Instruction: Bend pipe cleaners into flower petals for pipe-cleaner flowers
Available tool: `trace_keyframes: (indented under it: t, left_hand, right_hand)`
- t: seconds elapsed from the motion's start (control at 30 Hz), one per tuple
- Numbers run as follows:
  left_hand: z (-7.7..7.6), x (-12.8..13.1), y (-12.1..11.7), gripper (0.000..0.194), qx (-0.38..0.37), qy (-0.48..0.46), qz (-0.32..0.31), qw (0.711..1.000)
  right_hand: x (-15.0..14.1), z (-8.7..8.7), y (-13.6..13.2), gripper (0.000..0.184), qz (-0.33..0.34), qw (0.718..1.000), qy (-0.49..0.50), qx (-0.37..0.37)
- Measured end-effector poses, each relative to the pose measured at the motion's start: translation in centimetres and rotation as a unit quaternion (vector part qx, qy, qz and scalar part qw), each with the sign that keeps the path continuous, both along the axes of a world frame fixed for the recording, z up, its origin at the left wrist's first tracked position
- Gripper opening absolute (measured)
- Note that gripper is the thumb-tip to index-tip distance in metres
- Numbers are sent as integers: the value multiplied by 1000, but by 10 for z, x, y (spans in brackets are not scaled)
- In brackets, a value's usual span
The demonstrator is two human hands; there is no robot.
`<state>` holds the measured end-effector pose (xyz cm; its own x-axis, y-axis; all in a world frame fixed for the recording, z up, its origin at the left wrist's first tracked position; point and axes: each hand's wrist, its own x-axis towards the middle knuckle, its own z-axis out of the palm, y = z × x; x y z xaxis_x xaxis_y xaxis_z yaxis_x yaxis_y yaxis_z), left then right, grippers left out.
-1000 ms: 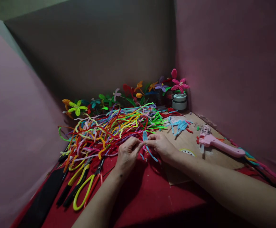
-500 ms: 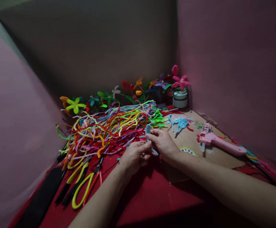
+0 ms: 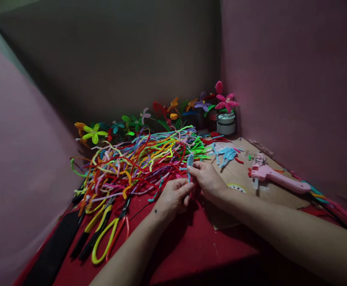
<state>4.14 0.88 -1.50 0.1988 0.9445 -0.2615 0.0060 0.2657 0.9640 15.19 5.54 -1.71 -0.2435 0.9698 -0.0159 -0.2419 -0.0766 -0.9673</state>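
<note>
A light blue pipe cleaner piece, bent into a narrow petal-like loop, stands upright between my hands. My right hand pinches it from the right with thumb and forefinger. Lower down, my left hand is closed around its bottom end, its fingers pressed together. The tips of the two hands nearly meet. Just beyond them lies a big heap of colourful pipe cleaners. To the right, several light blue pipe cleaner pieces rest on a brown board.
A pink glue gun lies on the board near a yellow-rimmed white disc. Scissors and yellow-and-black pliers lie on the red table cover at left. Pipe cleaner flowers line the back by a pale container.
The blue piece is more upright and slightly right of before. My left hand has shifted a little right, and the strip end that stuck out below the fingers no longer shows.
</note>
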Motion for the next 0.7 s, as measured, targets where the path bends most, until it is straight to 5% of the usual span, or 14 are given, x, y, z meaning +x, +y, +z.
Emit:
trace_keyframes:
  t: [0.13, 0.3, 0.4, 0.57, 0.7]
  left_hand:
    - [0, 4, -3, 27, 35, 52, 5, 998]
    - [4, -5, -6, 27, -12, 40, -49, 998]
    - [12, -13, -5, 34, -12, 146, -88, 985]
    - [25, -24, 1, 27, 153, 144, 169, 963]
    - [25, -27, 5, 32, 165, 93, 177, 966]
  right_hand:
    - [-1, 0, 2, 23, -1, 999, 39, -30]
    - [-1, -3, 9, 20, -32, 999, 7, 8]
    - [-1, -1, 12, 18, -53, 998, -4, 23]
    - [-2, 4, 6, 19, 26, 999, 19, 14]
    - [-2, 7, -4, 14, 92, 996, -19, 9]
